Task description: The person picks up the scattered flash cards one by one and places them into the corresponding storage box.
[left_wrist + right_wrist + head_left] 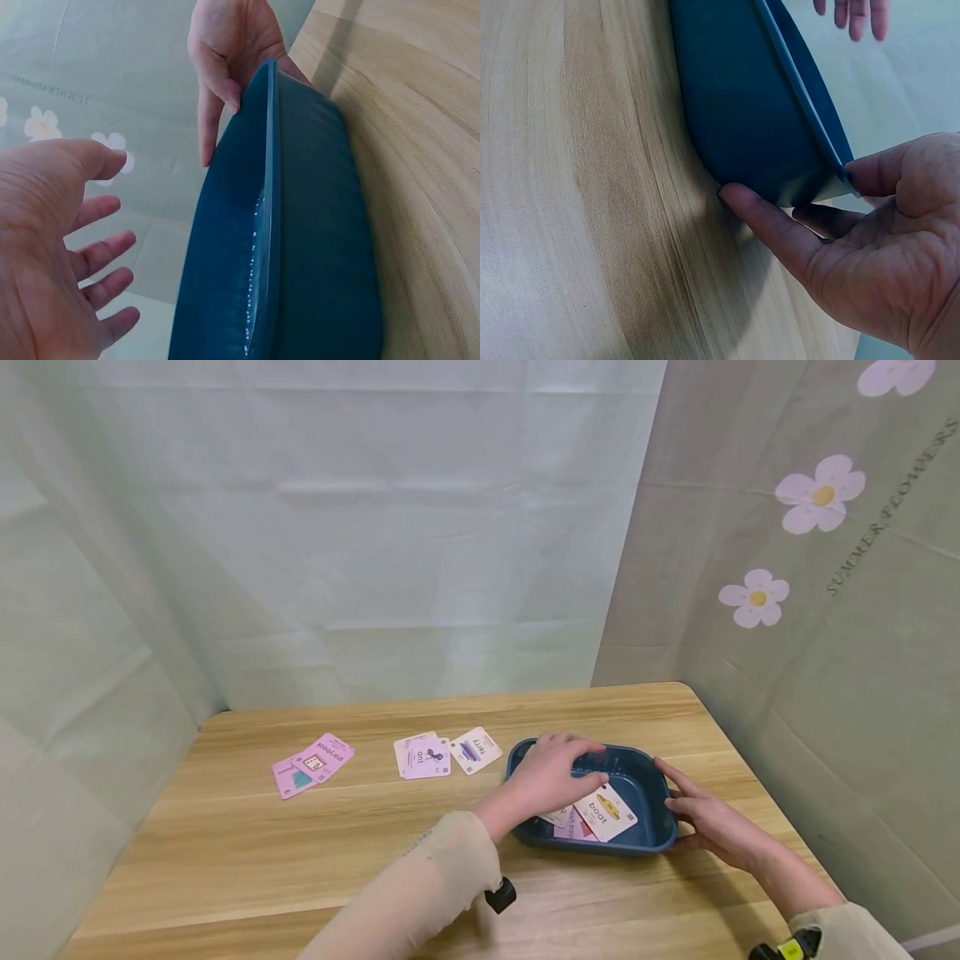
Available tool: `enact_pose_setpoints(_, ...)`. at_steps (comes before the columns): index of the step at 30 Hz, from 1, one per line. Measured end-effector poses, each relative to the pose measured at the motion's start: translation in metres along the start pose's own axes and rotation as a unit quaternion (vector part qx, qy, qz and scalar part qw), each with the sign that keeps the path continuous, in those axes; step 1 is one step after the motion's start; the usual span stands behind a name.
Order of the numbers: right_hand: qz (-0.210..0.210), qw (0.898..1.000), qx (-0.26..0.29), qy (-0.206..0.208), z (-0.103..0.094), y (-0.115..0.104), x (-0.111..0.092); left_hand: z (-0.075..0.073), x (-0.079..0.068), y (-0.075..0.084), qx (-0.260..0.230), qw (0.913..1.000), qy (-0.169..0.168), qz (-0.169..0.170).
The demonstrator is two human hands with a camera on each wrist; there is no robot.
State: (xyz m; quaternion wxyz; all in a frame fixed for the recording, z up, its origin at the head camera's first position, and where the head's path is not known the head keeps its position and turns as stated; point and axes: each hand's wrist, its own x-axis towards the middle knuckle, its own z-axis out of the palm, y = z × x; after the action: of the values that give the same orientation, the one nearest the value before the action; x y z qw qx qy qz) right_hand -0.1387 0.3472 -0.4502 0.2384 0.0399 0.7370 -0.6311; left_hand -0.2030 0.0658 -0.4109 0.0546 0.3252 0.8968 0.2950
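Blue tub (649, 797), lower right of the frame, holds a boat card (605, 817); left hand (552, 770) hovers above, fingers loosely apart, while right hand (708, 818), fingers extended, touches the tub's end.

Soft, even light filled the room where I stood, whitening the pale curtain (420, 527) while the flowered cloth (847, 677) to the right looked greyer. A faint shadow lay on the table (225, 860) beside the right hand (705, 818), and tiny white glints dotted the inside of the blue bin (648, 793). In the head view the large words on the cards (604, 813) were readable, the fine print too small. The left wrist view blurred the cloth's lettering (49, 88). The right wrist view was dimmer, with bluish sheen at lower left, dark shadow along the bin, and softly blurred fingertips (857, 22) of the left hand (547, 777).
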Motion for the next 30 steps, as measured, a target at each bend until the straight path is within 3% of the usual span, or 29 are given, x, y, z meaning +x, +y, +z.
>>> enact_pose_setpoints(11,-0.004,1.000,0.002,-0.003,0.000,0.001,0.000,-0.002,-0.004,-0.002,-0.012,0.9990,0.000,0.044)
enact_pose_setpoints(30,-0.002,1.000,-0.002,0.000,0.000,0.001,0.001,-0.020,-0.015,-0.002,-0.038,0.9976,0.010,0.057)
